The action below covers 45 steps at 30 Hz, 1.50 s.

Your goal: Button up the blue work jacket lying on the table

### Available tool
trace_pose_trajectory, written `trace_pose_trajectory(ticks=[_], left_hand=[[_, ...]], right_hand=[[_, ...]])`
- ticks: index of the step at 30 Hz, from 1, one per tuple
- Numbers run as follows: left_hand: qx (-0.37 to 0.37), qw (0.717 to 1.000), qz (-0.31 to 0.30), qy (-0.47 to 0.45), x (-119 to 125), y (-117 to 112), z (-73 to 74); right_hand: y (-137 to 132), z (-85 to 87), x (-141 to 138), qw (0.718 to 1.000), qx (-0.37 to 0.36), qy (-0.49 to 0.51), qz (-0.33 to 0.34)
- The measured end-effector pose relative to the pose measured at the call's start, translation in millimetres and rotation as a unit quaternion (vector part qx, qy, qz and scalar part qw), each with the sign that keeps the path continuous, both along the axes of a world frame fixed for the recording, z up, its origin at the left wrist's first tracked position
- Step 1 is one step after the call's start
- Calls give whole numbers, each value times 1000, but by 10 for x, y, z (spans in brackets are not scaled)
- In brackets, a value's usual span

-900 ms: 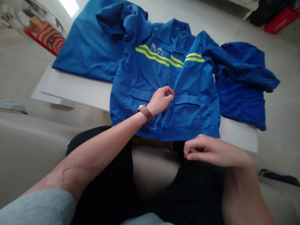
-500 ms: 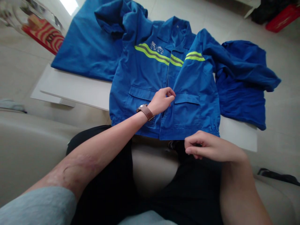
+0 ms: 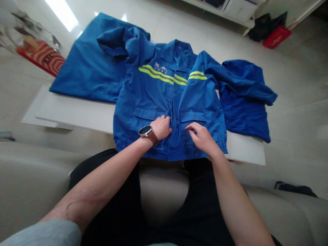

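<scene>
A blue work jacket [image 3: 151, 92] lies front up, its collar away from me and its sleeves spread to both sides. Yellow-grey reflective strips cross the chest, with white lettering above the left one. My left hand [image 3: 162, 127], with a brown-strapped watch [image 3: 146, 131] at the wrist, rests palm down on the jacket beside the front opening, below the left pocket flap. Its fingers lie on the cloth. Over the lower right pocket is my right hand [image 3: 201, 136], fingers loosely bent and thumb apart, with nothing visible in it. Whether it touches the cloth I cannot tell.
Under the jacket stands a low white table [image 3: 82, 116]. Folded blue cloth [image 3: 87, 65] lies at its left and a darker blue garment [image 3: 246, 112] at its right. A red patterned box [image 3: 43, 58] is at far left, a red box [image 3: 276, 37] at back right.
My right hand has come forward and left from near the hem to above the right pocket. My left hand has shifted down the front opening, its fingers now lower on the cloth. The view has shifted.
</scene>
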<state>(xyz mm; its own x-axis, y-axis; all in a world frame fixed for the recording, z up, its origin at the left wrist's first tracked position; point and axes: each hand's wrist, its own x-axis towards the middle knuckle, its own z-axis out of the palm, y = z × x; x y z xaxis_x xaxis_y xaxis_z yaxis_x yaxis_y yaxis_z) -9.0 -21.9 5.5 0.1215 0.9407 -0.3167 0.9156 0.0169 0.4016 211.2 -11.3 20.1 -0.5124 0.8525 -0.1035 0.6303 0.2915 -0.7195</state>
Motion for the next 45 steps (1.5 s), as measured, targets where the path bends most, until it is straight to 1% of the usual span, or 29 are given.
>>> trace_pose_trajectory(ticks=[1,3,7,10,13,15,17,20,22,24,25,27,30,33,35,36,38,40,43,45], left_hand=[[-10,1000,-4,3,2,3,-1],[-17,1000,3,0,3,42,-5],[-13,999,34,-34,-17,172,-44],[-30,993,25,-108,-24,221,-116],[-43,979,14,-200,-6,199,-195],[-44,973,13,-226,1,166,-218],[-40,973,11,-227,-22,145,-192],[-20,973,16,-228,-127,177,-47],[28,973,37,-224,-217,241,76],[85,970,54,-219,-276,318,152],[103,969,57,-216,-284,352,156],[106,973,49,-198,-248,401,88],[62,989,26,-131,-97,399,-143],[13,998,1,-62,76,263,-362],[-3,1000,-7,-24,166,87,-462],[0,1000,1,-4,200,-25,-506],[32,997,48,42,249,-275,-600],[47,994,76,70,287,-529,-702],[49,990,76,104,370,-832,-818],[41,989,75,122,447,-949,-826]], right_hand=[[42,-55,-27,999,19,-26,7],[117,-131,-105,997,33,-62,18],[233,-225,-332,998,31,-55,27],[312,-327,-482,998,29,-43,21],[393,-437,-545,999,3,-31,-18],[439,-478,-551,999,-19,-19,-39],[472,-482,-553,998,-35,-11,-51],[492,-434,-580,995,-38,-13,-88],[484,-383,-604,993,-22,-17,-117],[459,-332,-611,991,1,-7,-137],[441,-309,-604,989,8,6,-147],[402,-276,-564,984,12,37,-173],[346,-248,-469,975,0,62,-212],[306,-218,-393,971,-12,76,-224],[284,-188,-373,976,-18,63,-209],[273,-171,-371,980,-21,44,-193],[247,-138,-381,988,-30,-8,-151],[209,-109,-401,992,-50,-57,-105],[134,-78,-439,990,-77,-104,-47],[87,-69,-458,989,-77,-123,-25]])
